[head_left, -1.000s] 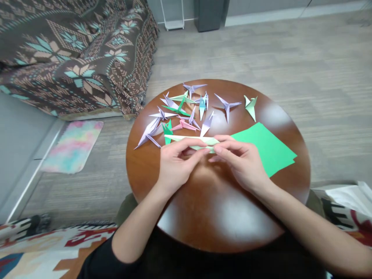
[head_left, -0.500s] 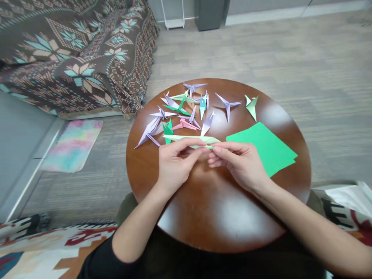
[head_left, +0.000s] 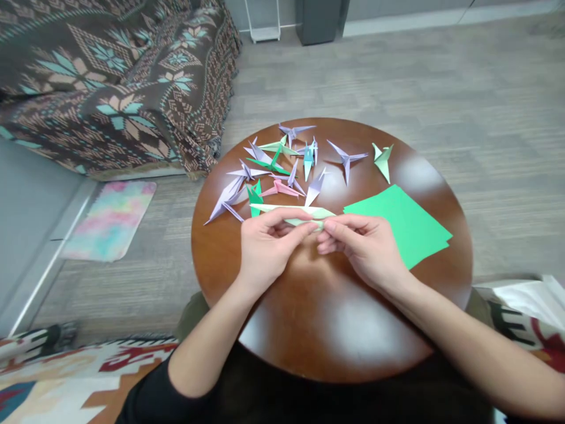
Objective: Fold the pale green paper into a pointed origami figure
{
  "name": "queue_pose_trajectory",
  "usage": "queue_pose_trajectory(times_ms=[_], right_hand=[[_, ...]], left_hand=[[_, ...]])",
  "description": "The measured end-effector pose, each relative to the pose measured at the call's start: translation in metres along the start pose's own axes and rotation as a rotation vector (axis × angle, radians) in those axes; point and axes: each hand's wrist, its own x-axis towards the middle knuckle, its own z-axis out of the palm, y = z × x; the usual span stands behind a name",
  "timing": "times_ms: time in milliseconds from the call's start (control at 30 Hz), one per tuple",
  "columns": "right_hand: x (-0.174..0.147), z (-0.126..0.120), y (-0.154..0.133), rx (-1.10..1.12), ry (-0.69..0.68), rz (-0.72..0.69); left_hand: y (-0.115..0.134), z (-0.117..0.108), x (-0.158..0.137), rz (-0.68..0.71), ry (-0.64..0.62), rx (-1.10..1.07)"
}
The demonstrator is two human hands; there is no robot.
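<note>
A partly folded pale green origami paper (head_left: 309, 210) spans the gap between my hands above the table, its long point reaching left past my knuckles. My left hand (head_left: 276, 238) pinches its lower flap between thumb and fingers. From the right, my right hand (head_left: 359, 235) grips the other end with thumb and forefinger, the remaining fingers curled beneath. My fingers cover part of the paper's folds. Just beyond lie a dark green folded crane (head_left: 255, 197) and a pink crane (head_left: 281, 188). Close to my right hand is a stack of green paper sheets (head_left: 404, 221).
Several purple, green and blue cranes lie at the back left of the round brown table (head_left: 304, 330). One pale green crane (head_left: 382, 161) sits apart at the back right. A cloth-covered sofa (head_left: 145, 88) and a pastel mat (head_left: 110, 221) are to the left.
Both hands stay nearly in place. The small lower flap of the pale green paper at my fingertips has shifted slightly and shows a little more of its surface.
</note>
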Motion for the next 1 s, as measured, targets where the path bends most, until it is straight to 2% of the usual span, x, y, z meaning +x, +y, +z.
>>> queue_pose_trajectory(times_ms=[433, 767, 1000], right_hand=[[-0.0006, 0.003, -0.0057, -0.124, -0.006, -0.064], [-0.0042, 0.0018, -0.0027, -0.349, 0.023, -0.278], [-0.0057, -0.0019, -0.0046, -0.426, 0.04, -0.354]], left_hand=[[0.0004, -0.0006, -0.0013, -0.015, 0.001, 0.014], [-0.0005, -0.0016, -0.0005, -0.042, 0.017, -0.001], [0.0013, -0.0006, 0.0, -0.061, 0.054, -0.026]])
